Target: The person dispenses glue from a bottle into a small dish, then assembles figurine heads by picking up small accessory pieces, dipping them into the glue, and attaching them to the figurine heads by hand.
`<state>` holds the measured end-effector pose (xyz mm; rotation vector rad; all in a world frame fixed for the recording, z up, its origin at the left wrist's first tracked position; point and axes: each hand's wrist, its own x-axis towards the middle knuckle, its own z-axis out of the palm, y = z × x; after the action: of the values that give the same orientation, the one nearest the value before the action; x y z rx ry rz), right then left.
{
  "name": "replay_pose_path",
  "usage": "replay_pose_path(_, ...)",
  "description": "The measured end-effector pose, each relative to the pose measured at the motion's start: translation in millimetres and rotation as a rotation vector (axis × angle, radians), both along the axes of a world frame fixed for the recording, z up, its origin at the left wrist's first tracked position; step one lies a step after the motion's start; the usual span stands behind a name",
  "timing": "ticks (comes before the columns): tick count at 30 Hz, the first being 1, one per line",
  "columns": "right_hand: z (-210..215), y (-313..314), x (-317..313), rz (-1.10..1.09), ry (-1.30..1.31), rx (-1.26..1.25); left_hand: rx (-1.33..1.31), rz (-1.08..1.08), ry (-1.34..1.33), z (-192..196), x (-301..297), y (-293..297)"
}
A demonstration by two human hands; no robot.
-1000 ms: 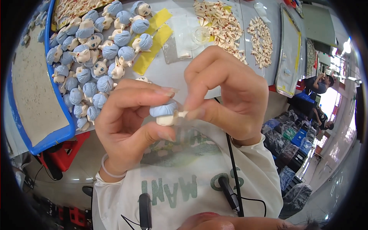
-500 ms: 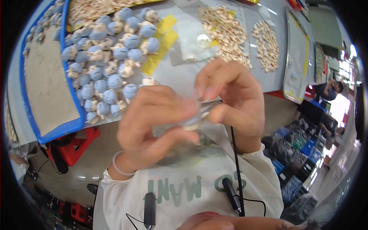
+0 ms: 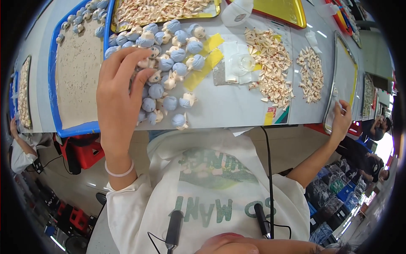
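My left hand is over the pile of small doll heads, which have pale faces and round blue hair. Its thumb and fingers close round one doll head, partly hidden by them. Far to the right, my right hand reaches the near end of a shallow metal tray edged in yellow. Its fingertips are pinched on a small bluish piece, apparently a doll head, mostly covered. Just beyond them in the tray lies another small pale-blue piece.
Two heaps of small pointed cream pieces lie right of centre, beside a clear round dish. A blue-rimmed tray stands at the left, a yellow tray at the back. A black cable hangs before me.
My hands were together in front of my chest, working on a blue-and-pale piece. They have parted: the left went to the doll-head pile, the right out to the tray. The view has shifted.
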<state>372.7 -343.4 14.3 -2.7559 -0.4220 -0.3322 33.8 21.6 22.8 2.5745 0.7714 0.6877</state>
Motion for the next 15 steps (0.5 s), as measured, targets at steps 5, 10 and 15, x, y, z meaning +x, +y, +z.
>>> replay_pose_path(5, -16, -17, 13, 0.118, -0.139, -0.166, -0.184, 0.065, 0.041, 10, 2, 0)
replay_pose_path(10, 23, 46, -36, 0.074, -0.118, 0.152, -0.2, 0.098, -0.111, 8, -8, -1)
replay_pose_path(15, 19, 111, -73, 0.679, 0.117, 0.187, -0.445, -0.058, -0.431, -2, -20, -10)
